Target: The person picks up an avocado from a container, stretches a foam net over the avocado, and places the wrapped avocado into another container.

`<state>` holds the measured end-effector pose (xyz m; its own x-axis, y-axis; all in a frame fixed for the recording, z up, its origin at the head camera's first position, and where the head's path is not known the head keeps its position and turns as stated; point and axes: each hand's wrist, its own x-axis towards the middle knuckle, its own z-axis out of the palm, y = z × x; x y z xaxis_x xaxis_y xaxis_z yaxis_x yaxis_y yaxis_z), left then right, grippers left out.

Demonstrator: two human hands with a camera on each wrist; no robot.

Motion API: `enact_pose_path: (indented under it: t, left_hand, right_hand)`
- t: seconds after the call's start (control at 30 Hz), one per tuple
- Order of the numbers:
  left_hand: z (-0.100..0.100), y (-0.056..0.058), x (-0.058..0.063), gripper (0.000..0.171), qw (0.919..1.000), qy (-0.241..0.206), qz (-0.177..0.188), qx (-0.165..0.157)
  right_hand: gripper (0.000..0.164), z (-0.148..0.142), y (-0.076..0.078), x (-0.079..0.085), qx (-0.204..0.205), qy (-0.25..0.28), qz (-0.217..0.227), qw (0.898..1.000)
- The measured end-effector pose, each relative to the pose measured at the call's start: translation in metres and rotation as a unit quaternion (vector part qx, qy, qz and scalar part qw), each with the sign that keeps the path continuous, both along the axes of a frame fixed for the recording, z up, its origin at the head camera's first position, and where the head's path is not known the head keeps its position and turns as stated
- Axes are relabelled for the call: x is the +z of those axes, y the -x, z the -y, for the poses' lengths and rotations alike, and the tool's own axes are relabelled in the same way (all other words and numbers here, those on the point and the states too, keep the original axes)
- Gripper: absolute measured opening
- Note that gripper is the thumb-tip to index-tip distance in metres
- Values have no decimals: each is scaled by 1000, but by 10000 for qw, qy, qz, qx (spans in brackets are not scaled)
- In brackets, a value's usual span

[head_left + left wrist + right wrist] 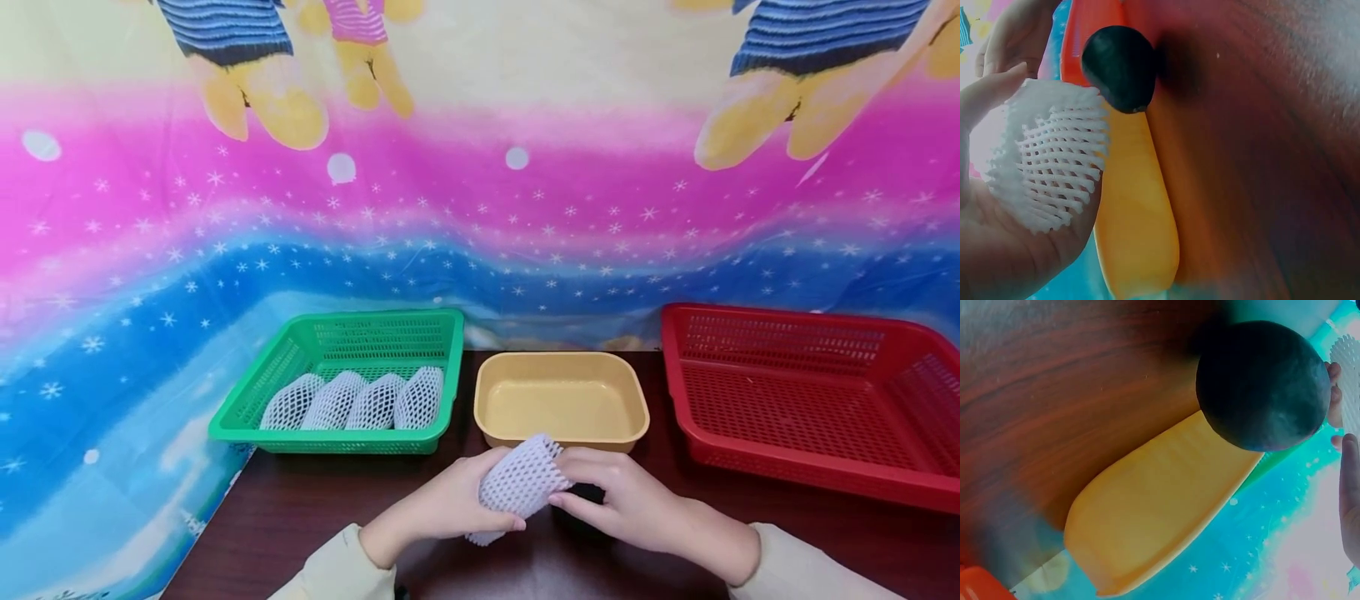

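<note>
A white foam net sleeve lies tilted in my left hand, whose thumb and fingers grip it around the middle. At its upper right end, my right hand pinches the rim between thumb and fingers. No fruit shows through the mesh in the left wrist view. A dark, smooth, egg-shaped fruit like an avocado sits on the table by my right hand. In the head view that hand mostly hides it; the left wrist view shows the dark fruit apart from the sleeve.
Behind the hands stands a tan basin. To its left, a green basket holds several white foam-netted pieces. A large red basket stands on the right. A patterned cloth hangs behind the dark wooden table.
</note>
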<state>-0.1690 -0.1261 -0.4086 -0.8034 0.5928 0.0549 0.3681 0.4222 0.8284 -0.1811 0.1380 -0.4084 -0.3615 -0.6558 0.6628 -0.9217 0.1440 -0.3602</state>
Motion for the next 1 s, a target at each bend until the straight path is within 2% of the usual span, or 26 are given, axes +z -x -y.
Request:
enact_pose_path:
  t: [0.1, 0.2, 0.33, 0.43, 0.67, 0.77, 0.9, 1.0]
  left_hand:
    - [3, 2, 3, 61, 9998, 123, -135, 26]
    - [7, 3, 6, 60, 9995, 194, -231, 85]
    - [13, 4, 7, 57, 9998, 107, -12, 167]
    - [18, 4, 8, 56, 9996, 105, 97, 252]
    - [31, 2, 5, 54, 9972, 489, -447, 352]
    - [35, 2, 3, 52, 9966, 513, -517, 379]
    - [39, 1, 0, 53, 9961, 561, -553, 388]
    - [39, 1, -1, 55, 9956, 614, -599, 381]
  right_hand:
    - [19, -2, 1, 4, -57, 24, -156, 9999]
    - [26, -4, 2, 10, 13, -5, 137, 9999]
    - [39, -11, 3, 18, 89, -109, 584, 9982]
    - [44, -18, 4, 21, -22, -219, 561, 9982]
    - [51, -36, 1, 19, -529, -450, 543, 9961]
    - [51, -44, 0, 16, -723, -713, 882, 9909]
    - [52, -51, -3, 11, -963, -1173, 1363, 9790]
    - [58, -54, -4, 5, -1137, -1567, 1505, 9695]
